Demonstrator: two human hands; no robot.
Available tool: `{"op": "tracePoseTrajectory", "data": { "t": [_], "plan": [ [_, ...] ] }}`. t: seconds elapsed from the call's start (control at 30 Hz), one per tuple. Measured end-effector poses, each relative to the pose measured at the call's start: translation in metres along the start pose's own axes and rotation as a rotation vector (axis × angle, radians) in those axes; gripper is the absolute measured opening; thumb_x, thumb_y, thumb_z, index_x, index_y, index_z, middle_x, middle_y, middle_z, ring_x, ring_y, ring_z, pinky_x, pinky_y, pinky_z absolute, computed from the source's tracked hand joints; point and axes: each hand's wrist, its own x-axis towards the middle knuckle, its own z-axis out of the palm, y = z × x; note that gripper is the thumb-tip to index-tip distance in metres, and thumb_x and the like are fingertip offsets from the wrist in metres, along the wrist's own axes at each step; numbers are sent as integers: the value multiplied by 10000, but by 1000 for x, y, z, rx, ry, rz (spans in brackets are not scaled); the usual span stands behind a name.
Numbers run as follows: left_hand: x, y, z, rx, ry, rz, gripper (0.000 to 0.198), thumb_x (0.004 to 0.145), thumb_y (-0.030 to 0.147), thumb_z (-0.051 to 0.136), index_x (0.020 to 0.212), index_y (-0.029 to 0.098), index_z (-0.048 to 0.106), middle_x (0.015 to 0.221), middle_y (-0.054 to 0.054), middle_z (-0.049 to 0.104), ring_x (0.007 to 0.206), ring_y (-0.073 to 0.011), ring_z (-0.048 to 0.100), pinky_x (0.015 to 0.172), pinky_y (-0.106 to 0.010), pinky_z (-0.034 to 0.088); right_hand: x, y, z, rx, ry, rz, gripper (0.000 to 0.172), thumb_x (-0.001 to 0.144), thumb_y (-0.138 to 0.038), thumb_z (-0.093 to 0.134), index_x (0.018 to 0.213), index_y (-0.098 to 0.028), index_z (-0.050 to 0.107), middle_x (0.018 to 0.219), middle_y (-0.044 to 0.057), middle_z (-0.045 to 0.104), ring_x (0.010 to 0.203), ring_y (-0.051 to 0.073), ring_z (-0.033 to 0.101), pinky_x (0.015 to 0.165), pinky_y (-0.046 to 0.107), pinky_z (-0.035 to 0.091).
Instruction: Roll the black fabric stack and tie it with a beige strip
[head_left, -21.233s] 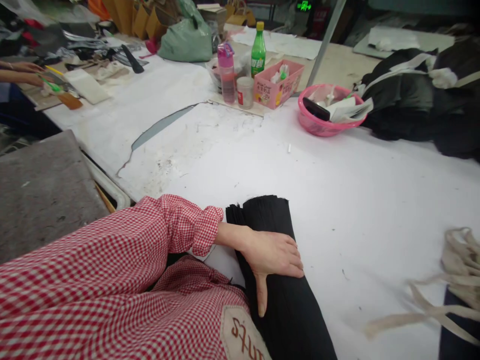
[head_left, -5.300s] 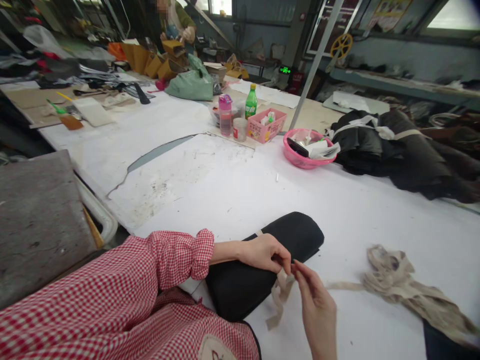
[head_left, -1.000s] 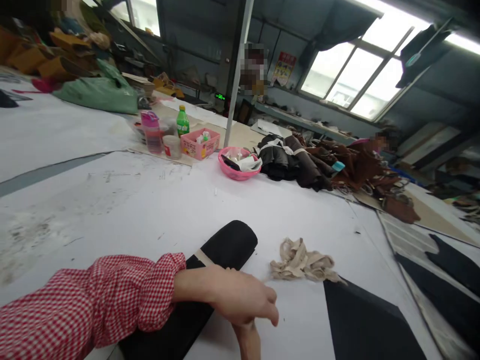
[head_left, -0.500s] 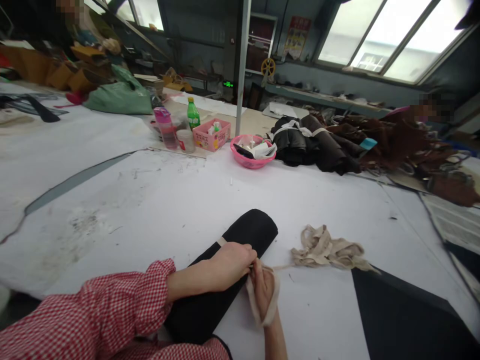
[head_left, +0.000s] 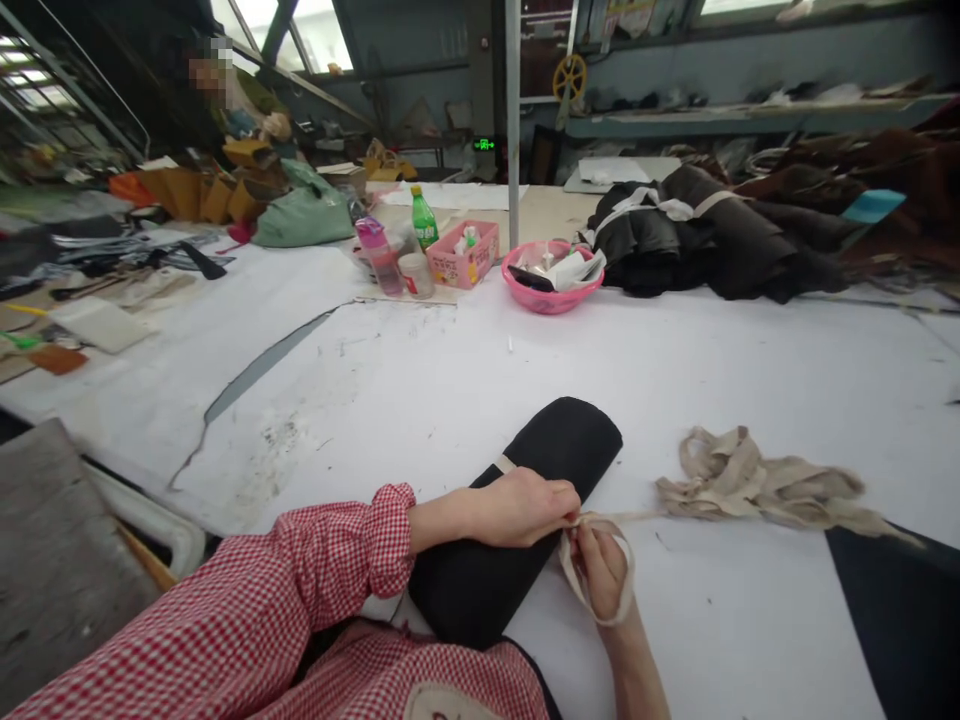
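A black roll of material (head_left: 480, 590) lies slantwise on the white table in front of me, a pale fabric strip (head_left: 504, 464) passing round it. My left hand (head_left: 525, 508) rests across the roll, its fingers pinched on the strip at the roll's right side. Close against it, my right hand (head_left: 598, 565) is closed on the same strip, and a loop of it hangs round that hand. From there the strip runs right to a loose beige heap of the same fabric strip (head_left: 750, 480). The fingertips partly hide where the strip crosses.
Behind the roll stand a pink basin (head_left: 551, 298), a pink box (head_left: 469, 268), a green bottle (head_left: 424, 218) and a jar (head_left: 415, 276). Dark bundled rolls (head_left: 720, 240) lie at back right. Black sheet material (head_left: 907, 610) lies at right. A person (head_left: 247, 105) is at far left.
The view has swung left, so everything sits further right in it. Both hands stay together at the roll's side, with the right fingers now curled more tightly on the strip.
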Motion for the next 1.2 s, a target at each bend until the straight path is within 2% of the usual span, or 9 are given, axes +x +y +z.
{"op": "tracePoseTrajectory", "data": {
  "t": [0.17, 0.33, 0.5, 0.67, 0.8, 0.87, 0.97, 1.07, 1.2],
  "plan": [
    [10, -6, -5, -83, -121, 53, 113, 972, 277, 458, 928, 195, 522, 889, -28, 640, 749, -160, 603, 609, -263, 386, -1, 1, -1, -60, 76, -16, 354, 946, -481, 456, 705, -239, 549, 651, 21, 485, 614, 195, 470, 588, 329, 404],
    [10, -15, -9, -178, -183, 45, 75, 949, 270, 517, 913, 204, 521, 828, -4, 634, 722, -154, 595, 601, -245, 366, 2, -5, -1, -96, 60, -12, 276, 882, -473, 535, 771, -241, 636, 733, 51, 577, 667, 217, 522, 637, 351, 438],
    [11, -19, -12, -249, -229, 18, 60, 932, 252, 553, 899, 202, 551, 826, 4, 643, 730, -146, 602, 631, -235, 384, 3, -5, 3, -61, 80, 15, 312, 882, -494, 534, 705, -242, 588, 680, 26, 550, 620, 196, 492, 583, 322, 418],
    [15, -13, -3, -265, -138, -116, 39, 889, 232, 603, 887, 193, 597, 759, 10, 646, 714, -145, 610, 610, -219, 386, -14, -14, -12, 82, 110, 63, 384, 918, -504, 508, 645, -238, 468, 587, -9, 469, 521, 163, 450, 512, 296, 410],
    [17, -4, 8, -253, -56, -206, 44, 875, 179, 587, 882, 186, 630, 720, 12, 648, 675, -135, 611, 616, -213, 403, -27, -37, -30, 281, 130, 92, 334, 965, -482, 444, 821, -215, 582, 878, 67, 594, 847, 219, 573, 734, 342, 477],
    [17, 0, 13, -202, -20, -187, 65, 879, 182, 580, 885, 183, 645, 811, -5, 675, 742, -152, 634, 650, -224, 426, -26, -47, -32, 377, 145, 72, 265, 940, -451, 530, 896, -211, 634, 1010, 69, 573, 978, 223, 534, 816, 332, 450],
    [15, 5, 17, -92, -6, -104, 97, 898, 190, 556, 905, 183, 652, 921, -24, 680, 836, -181, 648, 695, -248, 454, -19, -55, -23, 504, 168, 29, 228, 909, -413, 603, 806, -211, 632, 907, 23, 503, 871, 175, 488, 764, 281, 427],
    [10, 9, 19, 59, -40, -34, 124, 914, 177, 513, 912, 174, 637, 896, -41, 648, 788, -181, 642, 647, -267, 460, -12, -57, -13, 580, 169, 40, 291, 910, -432, 600, 740, -196, 618, 832, 15, 493, 781, 153, 471, 710, 265, 425],
    [8, 10, 24, 161, -20, -21, 130, 906, 215, 531, 814, 153, 599, 832, -40, 610, 702, -169, 612, 589, -273, 447, -7, -58, -8, 613, 177, 78, 288, 884, -439, 637, 762, -179, 641, 886, 35, 543, 765, 145, 507, 683, 261, 453]
  ]
}}
